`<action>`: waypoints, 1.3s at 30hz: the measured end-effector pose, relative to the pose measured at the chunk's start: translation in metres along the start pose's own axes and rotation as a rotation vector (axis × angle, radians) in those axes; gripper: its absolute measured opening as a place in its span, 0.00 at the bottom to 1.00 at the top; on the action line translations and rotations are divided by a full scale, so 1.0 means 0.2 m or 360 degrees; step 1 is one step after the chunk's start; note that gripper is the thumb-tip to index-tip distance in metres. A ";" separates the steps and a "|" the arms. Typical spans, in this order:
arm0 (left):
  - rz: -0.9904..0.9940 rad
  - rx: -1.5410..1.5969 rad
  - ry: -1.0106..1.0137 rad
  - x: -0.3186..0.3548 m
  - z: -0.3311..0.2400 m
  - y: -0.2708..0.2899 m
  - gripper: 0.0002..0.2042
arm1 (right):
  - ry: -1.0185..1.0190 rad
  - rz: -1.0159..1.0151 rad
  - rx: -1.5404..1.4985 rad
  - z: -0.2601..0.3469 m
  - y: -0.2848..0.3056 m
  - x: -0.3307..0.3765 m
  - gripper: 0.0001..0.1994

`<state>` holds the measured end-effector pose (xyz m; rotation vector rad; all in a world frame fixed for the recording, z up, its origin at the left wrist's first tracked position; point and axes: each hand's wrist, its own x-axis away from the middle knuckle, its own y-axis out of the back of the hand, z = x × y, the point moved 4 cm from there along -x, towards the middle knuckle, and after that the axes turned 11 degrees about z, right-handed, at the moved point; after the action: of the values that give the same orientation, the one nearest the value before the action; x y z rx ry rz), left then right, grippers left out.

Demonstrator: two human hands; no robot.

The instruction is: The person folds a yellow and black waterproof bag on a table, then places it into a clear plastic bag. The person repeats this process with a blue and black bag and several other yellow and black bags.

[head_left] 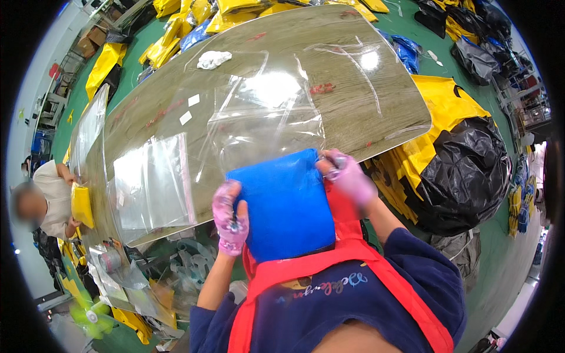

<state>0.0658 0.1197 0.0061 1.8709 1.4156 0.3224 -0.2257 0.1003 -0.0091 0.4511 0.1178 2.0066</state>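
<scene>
Work surface: a long wood-grain table (353, 100) with rounded corners, standing on a green floor (500, 265). All positions below are given relative to this table.

Beyond the far edge lie heaps of yellow bags (194, 17) with some blue ones among them. Off the right-hand end rest a yellow bag (447, 106) and a bulging black plastic sack (471, 176). At the left-hand end a second person (50, 203) handles a yellow item (81, 206).

On the table top: a white crumpled cloth (213, 59) near the far edge, large sheets of clear film (271, 112) across the middle, and a stack of clear flat plastic bags (154, 179) at the near edge, left of centre.

The folded blue fabric item (285, 203) is held at the near edge, its upper end over the table and its lower end against the red apron (347, 259). Its long axis runs from the person toward the table, tilted slightly left.

The left hand (231, 217), in a pink patterned glove, grasps the item's left edge, fingers clenched onto it. The right hand (347, 176), gloved likewise, pinches the upper right corner.

Open room: bare table top lies toward the right-hand end
</scene>
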 end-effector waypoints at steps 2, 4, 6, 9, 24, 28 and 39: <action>-0.0463 0.0027 0.0455 -0.02 0.02 0.03 0.26 | 0.0019 0.0040 -0.0401 0.18 -0.08 -0.04 0.31; -0.0314 0.0930 0.0776 -0.01 0.19 0.05 0.33 | 0.0313 0.0089 -0.0407 0.18 -0.16 -0.06 0.35; 0.0292 0.1937 0.1157 0.04 0.12 0.07 0.27 | 0.0138 0.0154 -0.0694 0.17 -0.20 0.03 0.38; 0.0382 0.1555 0.1059 0.30 0.00 -0.03 0.26 | 0.0031 0.0369 -0.0887 0.13 -0.27 0.20 0.41; 0.0915 0.0595 0.1143 0.31 0.12 -0.13 0.13 | -0.0438 0.0528 0.0071 -0.31 -0.15 0.43 0.25; 0.0345 0.0877 0.1060 0.03 0.13 -0.06 0.14 | -0.0107 -0.0249 0.0006 -0.14 0.02 0.13 0.27; 0.0794 0.1448 0.1118 0.55 -0.07 -0.20 0.29 | -0.0447 0.0438 -0.0811 -0.19 -0.40 0.62 0.31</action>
<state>0.0686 0.2286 -0.0380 3.0847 1.6704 0.7151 -0.2209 0.2503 -0.0340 0.4270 -0.6462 2.1174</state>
